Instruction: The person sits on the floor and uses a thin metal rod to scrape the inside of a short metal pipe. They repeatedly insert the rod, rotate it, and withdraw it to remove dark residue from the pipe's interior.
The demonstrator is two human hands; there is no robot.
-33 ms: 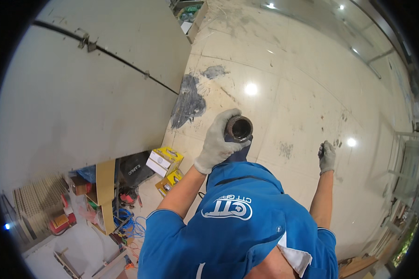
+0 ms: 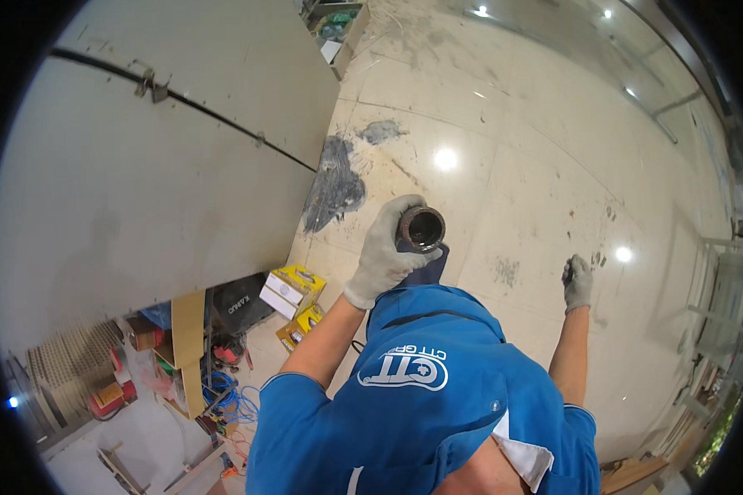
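My left hand [image 2: 380,257], in a pale grey work glove, is wrapped round the side of a short dark metal pipe piece [image 2: 422,231]. The pipe's round open end points up and its rim looks brown and worn; the lower part is hidden by the glove. It is held in front of my blue shirt, over the tiled floor. Off to the right, my gloved right hand [image 2: 579,282] hangs apart from the pipe with its fingers curled in. Dark stains show on those fingertips, and whatever they may hold is hidden.
A large grey metal cabinet [image 2: 182,181] fills the left side. Yellow-and-white boxes [image 2: 292,290] stand on the floor by its corner, near tangled blue cable [image 2: 235,402]. A dark grey patch [image 2: 336,188] marks the tiles. Wooden boards [image 2: 634,475] lie at lower right.
The pipe has shifted very slightly left and its open end has tilted a little. My right hand has dropped slightly toward my body.
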